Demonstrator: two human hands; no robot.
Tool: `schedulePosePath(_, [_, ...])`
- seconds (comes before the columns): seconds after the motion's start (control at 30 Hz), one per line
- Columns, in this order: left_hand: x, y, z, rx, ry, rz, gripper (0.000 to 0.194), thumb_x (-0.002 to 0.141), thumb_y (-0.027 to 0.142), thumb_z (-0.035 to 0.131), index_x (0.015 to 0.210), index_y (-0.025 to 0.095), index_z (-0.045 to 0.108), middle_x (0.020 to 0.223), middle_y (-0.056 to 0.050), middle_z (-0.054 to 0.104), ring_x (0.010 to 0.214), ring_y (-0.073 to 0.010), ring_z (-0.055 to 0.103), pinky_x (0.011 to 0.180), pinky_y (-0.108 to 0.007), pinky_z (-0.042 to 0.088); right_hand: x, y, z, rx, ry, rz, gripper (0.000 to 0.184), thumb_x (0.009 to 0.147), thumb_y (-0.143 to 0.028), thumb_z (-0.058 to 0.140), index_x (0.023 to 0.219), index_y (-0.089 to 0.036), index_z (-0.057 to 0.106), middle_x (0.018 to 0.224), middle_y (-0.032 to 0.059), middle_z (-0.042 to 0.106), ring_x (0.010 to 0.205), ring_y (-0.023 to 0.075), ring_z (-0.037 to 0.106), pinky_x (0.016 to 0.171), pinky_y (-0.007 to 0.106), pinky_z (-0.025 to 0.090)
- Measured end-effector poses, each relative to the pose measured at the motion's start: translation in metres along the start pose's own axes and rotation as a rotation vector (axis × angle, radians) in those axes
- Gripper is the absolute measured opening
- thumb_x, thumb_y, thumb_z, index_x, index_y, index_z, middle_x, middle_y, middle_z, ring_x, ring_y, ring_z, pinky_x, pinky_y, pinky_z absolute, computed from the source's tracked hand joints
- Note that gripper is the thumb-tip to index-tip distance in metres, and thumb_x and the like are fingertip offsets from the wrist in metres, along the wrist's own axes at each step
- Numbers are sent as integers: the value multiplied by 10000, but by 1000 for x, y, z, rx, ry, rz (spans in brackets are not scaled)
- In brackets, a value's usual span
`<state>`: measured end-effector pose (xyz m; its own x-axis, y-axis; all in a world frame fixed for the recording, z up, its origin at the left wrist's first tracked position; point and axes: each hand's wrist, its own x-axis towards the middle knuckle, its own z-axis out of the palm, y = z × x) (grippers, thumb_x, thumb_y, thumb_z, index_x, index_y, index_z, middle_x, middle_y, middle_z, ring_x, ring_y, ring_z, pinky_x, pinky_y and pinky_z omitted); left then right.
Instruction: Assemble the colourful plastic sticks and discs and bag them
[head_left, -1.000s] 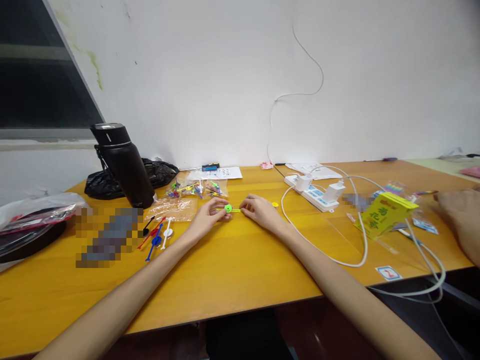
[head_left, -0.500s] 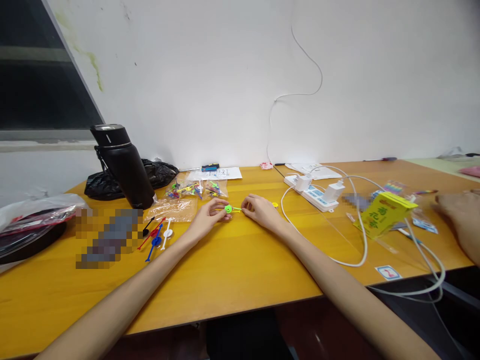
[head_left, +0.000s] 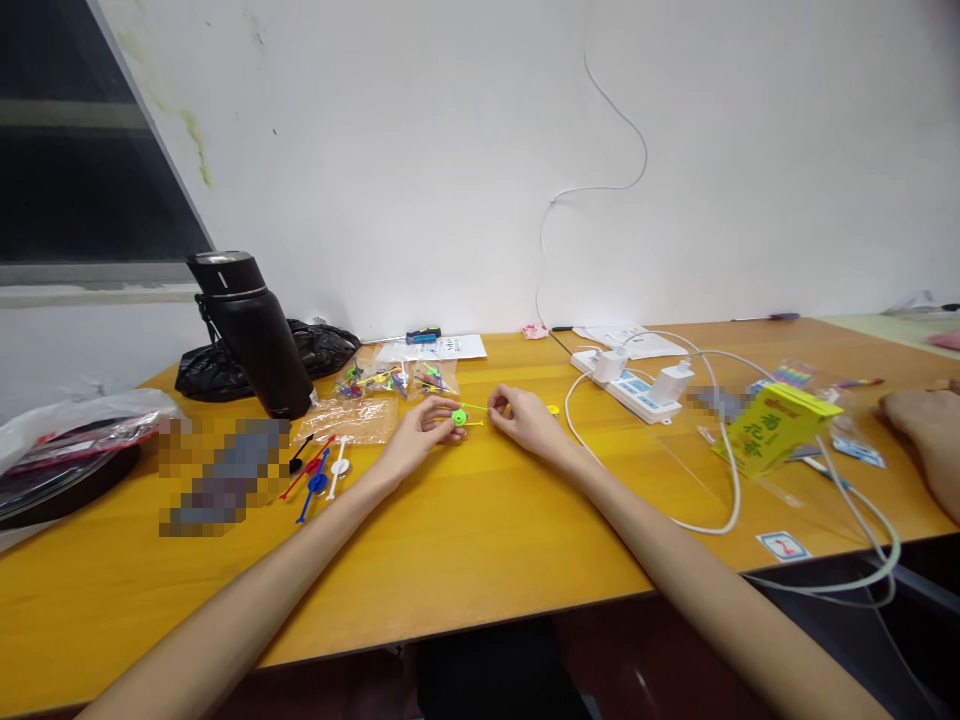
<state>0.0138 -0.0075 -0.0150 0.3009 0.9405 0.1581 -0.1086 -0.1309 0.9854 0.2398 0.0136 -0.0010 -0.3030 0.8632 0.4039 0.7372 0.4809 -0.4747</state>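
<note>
My left hand (head_left: 421, 432) pinches a small green disc (head_left: 459, 418) over the middle of the table. A thin green strip (head_left: 476, 406) runs from near the disc to my right hand (head_left: 517, 418), whose closed fingertips meet its far end. Just below the strip, a short yellow bar (head_left: 475, 424) sticks out from the disc. Beyond my right hand lies a small yellow disc (head_left: 553, 410). Left of my left hand are arrow spinners with round centres: a blue one (head_left: 317, 485), a white one (head_left: 340, 467), a red one (head_left: 313, 465) and a black one (head_left: 295, 466).
Small plastic bags of coloured spinners (head_left: 382, 379) lie behind, near a screwdriver (head_left: 423, 336). A black bottle (head_left: 259, 340) stands left. Right are a white power strip (head_left: 634, 393), looping cables (head_left: 731, 500), a yellow box (head_left: 780, 428) and another person's hand (head_left: 922, 435).
The green strip now shows apart from the yellow bar, angled up toward my right fingers. My right hand has shifted slightly. The view has turned a little to the left.
</note>
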Motion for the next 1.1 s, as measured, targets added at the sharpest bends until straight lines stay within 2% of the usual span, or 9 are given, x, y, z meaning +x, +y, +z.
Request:
schedulePosePath(0.13, [-2, 4, 2, -6, 17, -14, 429, 777, 382, 805, 1086, 149, 622, 1065, -96, 708, 825, -173, 741, 872, -381, 599, 7, 0, -1, 382, 12, 54, 65, 856, -226, 620, 894, -174, 616, 909, 60, 723, 859, 173, 677, 757, 277, 497])
schedulePosePath(0.23, [-4, 9, 1, -36, 40, -48, 417, 796, 363, 798, 1116, 158, 628, 1092, -101, 723, 878, -178, 740, 926, -385, 582, 11, -2, -5, 689, -44, 115, 200, 816, -346, 688, 900, -182, 611, 917, 63, 737, 895, 187, 694, 748, 283, 513])
schedulePosePath(0.3, [-5, 11, 1, -75, 54, -61, 405, 804, 339, 795, 1130, 161, 636, 1091, -100, 736, 923, -181, 736, 976, -388, 563, 12, -5, -9, 793, -50, 135, 276, 793, -408, 720, 930, -189, 623, 924, 59, 750, 900, 184, 695, 751, 283, 511])
schedulePosePath(0.47, [-6, 15, 1, -184, 59, -66, 418, 785, 263, 812, 1163, 170, 659, 1123, -85, 748, 1012, -176, 723, 1079, -367, 496, 10, -9, -10, 791, -71, 134, 355, 776, -462, 748, 991, -186, 686, 954, 72, 765, 939, 198, 698, 775, 295, 507])
schedulePosePath(0.63, [-7, 18, 3, -246, 65, -84, 401, 767, 237, 826, 1136, 181, 681, 1129, -76, 756, 1024, -179, 724, 1092, -361, 481, 9, -7, -6, 761, -76, 132, 389, 735, -491, 789, 951, -173, 727, 981, 88, 762, 954, 234, 699, 833, 347, 519])
schedulePosePath(0.8, [-7, 17, 4, -256, 55, -80, 379, 773, 219, 817, 1128, 179, 688, 1180, -88, 745, 1041, -187, 723, 1096, -365, 480, 10, -7, -6, 730, -24, 110, 345, 731, -482, 805, 885, -182, 736, 972, 75, 757, 938, 227, 695, 876, 363, 518])
schedulePosePath(1.1, [-5, 15, 3, -283, 61, -95, 405, 768, 189, 809, 1155, 162, 690, 1181, -103, 745, 1052, -193, 721, 1105, -368, 474, 10, -6, -6, 715, 53, 110, 339, 703, -480, 823, 841, -177, 760, 950, 84, 766, 843, 212, 700, 798, 358, 550])
